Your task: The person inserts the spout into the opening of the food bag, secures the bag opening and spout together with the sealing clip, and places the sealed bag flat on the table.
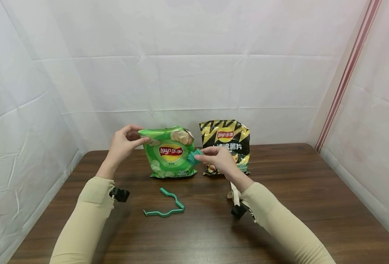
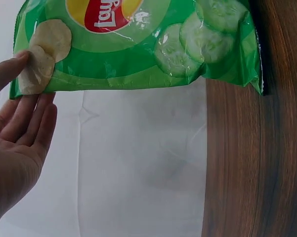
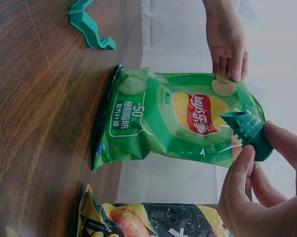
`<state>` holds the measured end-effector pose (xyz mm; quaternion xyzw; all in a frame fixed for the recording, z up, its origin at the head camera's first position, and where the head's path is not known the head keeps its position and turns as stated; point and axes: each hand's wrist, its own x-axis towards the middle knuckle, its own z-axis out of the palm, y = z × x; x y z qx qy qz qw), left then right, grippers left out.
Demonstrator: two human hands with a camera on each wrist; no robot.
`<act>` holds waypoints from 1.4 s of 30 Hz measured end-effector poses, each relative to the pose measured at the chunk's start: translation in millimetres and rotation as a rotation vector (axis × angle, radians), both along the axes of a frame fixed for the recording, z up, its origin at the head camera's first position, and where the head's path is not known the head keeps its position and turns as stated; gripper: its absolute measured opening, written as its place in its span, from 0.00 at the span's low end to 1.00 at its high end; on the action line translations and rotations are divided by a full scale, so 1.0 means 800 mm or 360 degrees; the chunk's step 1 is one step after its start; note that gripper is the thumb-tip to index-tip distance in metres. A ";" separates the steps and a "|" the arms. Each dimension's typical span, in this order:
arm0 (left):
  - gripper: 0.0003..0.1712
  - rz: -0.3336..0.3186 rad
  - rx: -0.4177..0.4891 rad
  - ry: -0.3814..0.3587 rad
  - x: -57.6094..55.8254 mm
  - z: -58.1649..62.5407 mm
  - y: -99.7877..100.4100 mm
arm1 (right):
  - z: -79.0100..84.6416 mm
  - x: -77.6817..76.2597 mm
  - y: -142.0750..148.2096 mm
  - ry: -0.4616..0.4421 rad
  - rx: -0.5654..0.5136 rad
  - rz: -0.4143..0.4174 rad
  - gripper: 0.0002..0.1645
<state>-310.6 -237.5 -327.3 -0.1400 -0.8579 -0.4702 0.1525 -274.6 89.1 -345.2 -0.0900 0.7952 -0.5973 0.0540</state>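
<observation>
My left hand (image 1: 125, 143) pinches upper left corner of green chip bag (image 1: 170, 152), upright on table (image 1: 207, 231). Green clip (image 1: 180, 205) lies opened in front. My right hand (image 1: 222, 160) pinches teal spout (image 1: 192, 157) by bag's right edge; black-yellow bag (image 1: 227, 136) stands behind hand.

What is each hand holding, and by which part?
The left hand pinches the green chip bag by its upper corner; the right hand grips the teal spout by its wide end.

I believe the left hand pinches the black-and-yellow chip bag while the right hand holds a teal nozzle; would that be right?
Not quite: the head view shows the left hand pinching the green chip bag; the right hand does hold a teal nozzle.
</observation>
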 end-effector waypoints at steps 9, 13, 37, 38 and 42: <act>0.26 -0.0070 0.0063 -0.0106 -0.005 0.002 -0.004 | 0.010 -0.008 0.004 -0.0002 -0.0018 -0.0021 0.23; 0.25 -0.0102 0.0099 -0.0146 -0.006 0.002 -0.005 | 0.016 -0.011 0.005 -0.0014 -0.0027 -0.0036 0.23; 0.18 -0.0186 0.0263 -0.0135 0.006 0.004 -0.002 | 0.053 -0.039 0.008 0.0138 -0.0035 -0.0109 0.28; 0.18 -0.0183 0.0262 -0.0134 0.003 0.000 -0.003 | 0.053 -0.041 0.007 0.0137 -0.0041 -0.0112 0.28; 0.18 -0.0162 0.0253 -0.0122 -0.002 -0.007 -0.005 | 0.054 -0.046 0.003 0.0163 -0.0063 -0.0124 0.26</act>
